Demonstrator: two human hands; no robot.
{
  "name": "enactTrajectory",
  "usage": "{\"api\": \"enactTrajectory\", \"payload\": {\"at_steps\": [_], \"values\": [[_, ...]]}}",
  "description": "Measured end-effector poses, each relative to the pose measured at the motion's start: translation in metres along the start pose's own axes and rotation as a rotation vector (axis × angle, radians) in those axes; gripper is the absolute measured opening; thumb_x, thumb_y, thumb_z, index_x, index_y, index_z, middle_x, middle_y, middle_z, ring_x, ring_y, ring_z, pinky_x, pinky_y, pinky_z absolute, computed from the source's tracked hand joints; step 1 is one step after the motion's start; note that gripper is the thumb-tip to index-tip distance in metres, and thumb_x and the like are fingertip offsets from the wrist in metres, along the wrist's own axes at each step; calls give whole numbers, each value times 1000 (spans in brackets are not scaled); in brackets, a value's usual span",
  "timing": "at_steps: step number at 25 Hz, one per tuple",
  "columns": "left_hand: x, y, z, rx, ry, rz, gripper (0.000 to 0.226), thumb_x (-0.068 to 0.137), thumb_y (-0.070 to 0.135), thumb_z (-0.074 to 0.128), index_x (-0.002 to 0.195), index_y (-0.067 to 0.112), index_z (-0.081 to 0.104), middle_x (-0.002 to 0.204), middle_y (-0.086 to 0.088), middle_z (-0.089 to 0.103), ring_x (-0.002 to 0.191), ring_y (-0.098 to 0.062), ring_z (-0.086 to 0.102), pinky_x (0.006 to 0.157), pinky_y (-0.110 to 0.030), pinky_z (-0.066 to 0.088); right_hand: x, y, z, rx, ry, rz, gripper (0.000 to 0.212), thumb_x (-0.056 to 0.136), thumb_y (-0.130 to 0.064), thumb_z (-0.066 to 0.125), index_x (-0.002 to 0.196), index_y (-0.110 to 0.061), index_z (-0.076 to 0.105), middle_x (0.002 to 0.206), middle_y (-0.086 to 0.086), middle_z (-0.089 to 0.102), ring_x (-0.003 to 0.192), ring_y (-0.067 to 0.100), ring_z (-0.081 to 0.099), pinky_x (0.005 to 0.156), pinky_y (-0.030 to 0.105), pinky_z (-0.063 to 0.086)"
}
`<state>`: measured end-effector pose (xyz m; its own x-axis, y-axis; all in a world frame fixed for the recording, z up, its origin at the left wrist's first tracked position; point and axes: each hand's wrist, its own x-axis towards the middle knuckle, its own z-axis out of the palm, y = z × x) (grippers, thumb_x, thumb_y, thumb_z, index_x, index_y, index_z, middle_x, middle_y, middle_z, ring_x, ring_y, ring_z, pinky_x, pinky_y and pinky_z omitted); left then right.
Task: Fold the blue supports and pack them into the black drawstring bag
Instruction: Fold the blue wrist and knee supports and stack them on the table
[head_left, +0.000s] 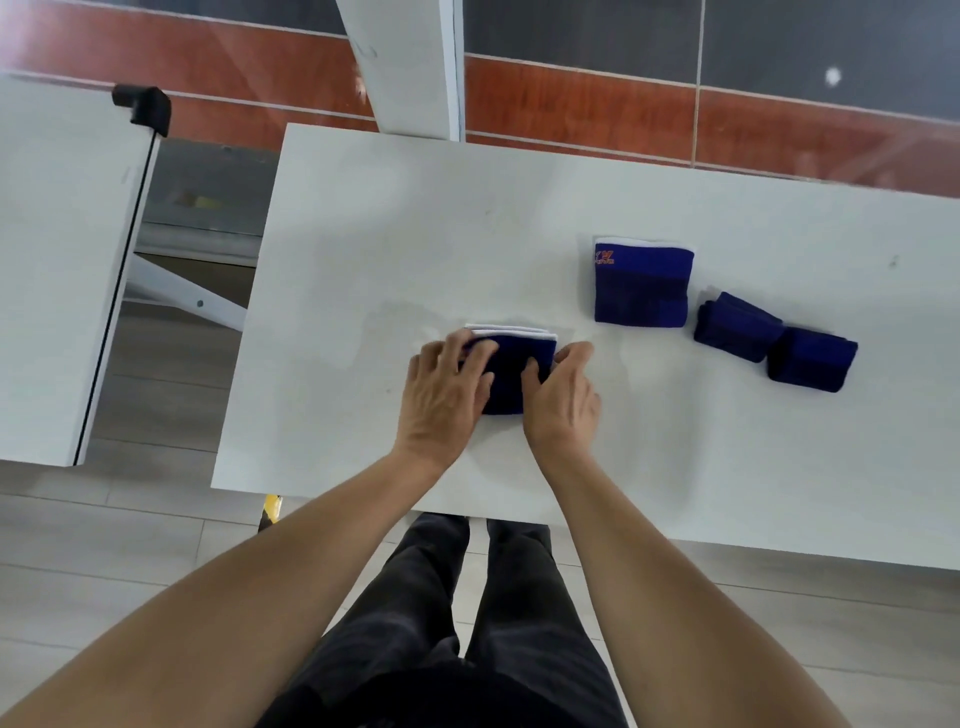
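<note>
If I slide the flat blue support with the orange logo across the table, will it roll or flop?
The logo support probably won't roll: it lies flat as a rectangle on the white table. It looks like soft knit, so it would likely sag if lifted by one edge. It seems light and may bunch rather than glide.

knit cloth support (519, 374) — matt, smooth white table (415, 234)

blue supports (642, 283): 4 | hands (441, 400): 2 | tables (415, 218): 2
</note>
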<state>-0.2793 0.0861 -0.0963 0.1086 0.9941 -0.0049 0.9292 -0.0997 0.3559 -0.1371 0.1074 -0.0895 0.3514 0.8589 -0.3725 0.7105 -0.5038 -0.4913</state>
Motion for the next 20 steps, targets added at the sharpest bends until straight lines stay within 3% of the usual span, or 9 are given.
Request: {"api": "enactTrajectory", "payload": {"at_steps": [1, 3, 5, 8, 12, 16, 20], "values": [[-2, -2, 5, 72, -23, 96, 43, 97, 28, 58, 138, 21, 53, 147, -6, 48, 124, -32, 49, 98, -43, 45, 0, 2, 2, -54, 54, -67, 21, 98, -30, 54, 107, -18, 39, 91, -3, 57, 81, 24, 57, 81, 40, 43], [-3, -6, 11, 122, -135, 101, 51, 99, 31, 51, 150, 26, 42, 162, -2, 32, 141, -35, 37, 108, -46, 36, -3, 9, 6, -188, 125, -218, 22, 99, -28, 56, 116, -17, 47, 104, 5, 57, 90, 27, 57, 80, 39, 42], [0, -8, 12, 93, -234, 52, 55, 103, 34, 43, 156, 32, 29, 168, 3, 18, 147, -35, 29, 112, -45, 30, -5, 14, 8, -280, 136, -304, 28, 100, -27, 53, 127, -19, 50, 109, 8, 59, 93, 29, 56, 80, 40, 43], [5, -10, 3, 53, -292, 71, 56, 103, 32, 43, 157, 34, 25, 169, 5, 11, 145, -32, 30, 112, -44, 28, -17, 18, 4, -273, 107, -270, 37, 103, -29, 47, 140, -26, 44, 112, 8, 58, 94, 28, 56, 83, 41, 44], [4, -5, -19, -264, -232, -187, 54, 102, 22, 48, 153, 28, 32, 149, -6, 41, 121, -32, 49, 101, -42, 44, -35, 18, -4, 61, -32, -120, 48, 104, -37, 44, 150, -34, 31, 118, 4, 51, 101, 22, 51, 90, 39, 46], [4, 5, -17, -509, -227, -439, 40, 103, 23, 48, 142, 15, 44, 133, -9, 58, 119, -29, 57, 102, -42, 47, -33, 10, -10, 223, -87, -20, 49, 103, -41, 46, 147, -26, 33, 128, 4, 49, 110, 21, 53, 94, 37, 47], [21, 15, -14, -642, -254, -602, 35, 99, 17, 49, 134, 17, 50, 126, -7, 61, 112, -25, 60, 95, -39, 51, -15, 3, -22, 415, -173, 165, 30, 105, -38, 42, 127, -19, 46, 117, 3, 57, 94, 17, 58, 75, 28, 48]]}}
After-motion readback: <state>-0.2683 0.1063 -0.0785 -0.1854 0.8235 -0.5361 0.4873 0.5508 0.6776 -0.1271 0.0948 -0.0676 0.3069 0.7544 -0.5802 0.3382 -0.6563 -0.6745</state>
